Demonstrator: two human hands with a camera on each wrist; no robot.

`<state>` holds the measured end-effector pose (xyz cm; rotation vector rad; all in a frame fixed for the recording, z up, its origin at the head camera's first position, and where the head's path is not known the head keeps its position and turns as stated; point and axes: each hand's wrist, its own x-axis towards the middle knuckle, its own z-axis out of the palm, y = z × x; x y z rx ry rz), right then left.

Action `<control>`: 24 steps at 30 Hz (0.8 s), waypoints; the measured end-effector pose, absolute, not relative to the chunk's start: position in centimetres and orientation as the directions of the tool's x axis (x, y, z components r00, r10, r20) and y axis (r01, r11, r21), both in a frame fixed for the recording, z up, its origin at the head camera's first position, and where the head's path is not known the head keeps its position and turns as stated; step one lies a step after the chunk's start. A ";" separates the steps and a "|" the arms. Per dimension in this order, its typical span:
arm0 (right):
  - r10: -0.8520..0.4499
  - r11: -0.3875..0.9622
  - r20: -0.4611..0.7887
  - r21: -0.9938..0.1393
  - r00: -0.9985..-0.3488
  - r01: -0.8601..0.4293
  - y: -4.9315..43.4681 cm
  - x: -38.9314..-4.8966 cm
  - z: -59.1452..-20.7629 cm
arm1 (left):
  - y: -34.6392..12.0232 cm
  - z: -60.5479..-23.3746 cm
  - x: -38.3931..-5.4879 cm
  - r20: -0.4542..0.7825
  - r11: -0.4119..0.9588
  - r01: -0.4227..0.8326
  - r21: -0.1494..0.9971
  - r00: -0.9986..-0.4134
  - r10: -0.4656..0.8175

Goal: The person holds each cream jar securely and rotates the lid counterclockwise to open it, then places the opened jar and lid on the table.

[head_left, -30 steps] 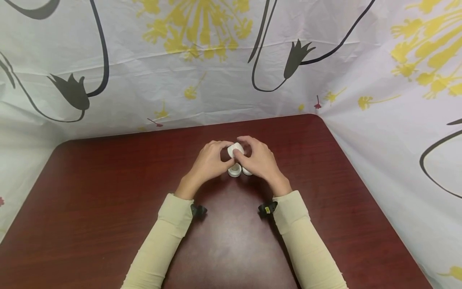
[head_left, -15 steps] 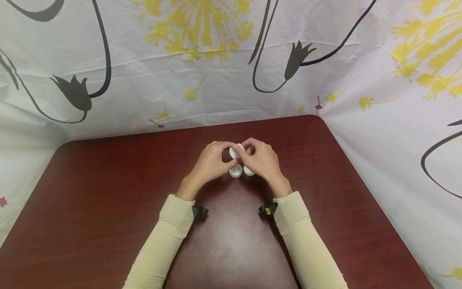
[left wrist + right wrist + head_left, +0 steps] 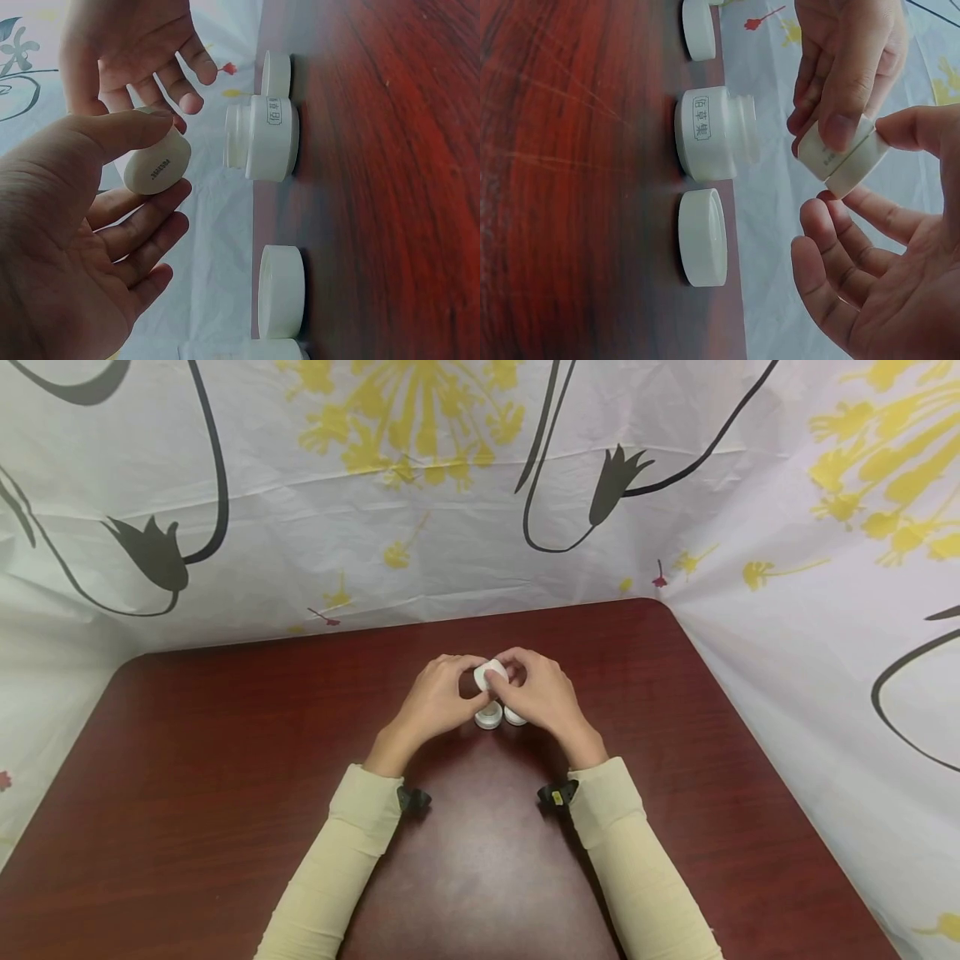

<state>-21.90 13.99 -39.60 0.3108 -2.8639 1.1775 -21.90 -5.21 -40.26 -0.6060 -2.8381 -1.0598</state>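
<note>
Between both hands, raised above the table, is a small white cream jar [image 3: 483, 677] with its lid [image 3: 861, 165] on. My left hand [image 3: 437, 695] pinches the jar body [image 3: 817, 154] between thumb and fingers. From the other side, the thumb and fingers of my right hand [image 3: 546, 692] grip the lid. Printed lettering shows on the jar's underside in the left wrist view. Below the hands stands a second white jar [image 3: 488, 717], uncovered, its threaded neck [image 3: 744, 129] showing. A loose white lid [image 3: 703, 238] rests just right of it.
Another white lid [image 3: 281, 292] lies left of the uncovered jar, hidden behind my left hand in the head view. Beside it, a further pale object [image 3: 274, 350] is cut off by the frame edge. A patterned white curtain [image 3: 450, 552] borders the dark red table [image 3: 225, 777].
My right hand's fingers turn over the lid and then come back round it, the held jar tilting along. My left hand keeps its grip; the things on the table stay put.
</note>
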 end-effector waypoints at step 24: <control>-0.091 0.721 0.078 -0.683 -0.993 -0.120 13.8 -21.7 -39.4 | -5.1 -40.0 -21.6 0.208 0.677 0.401 0.618 -0.913 0.351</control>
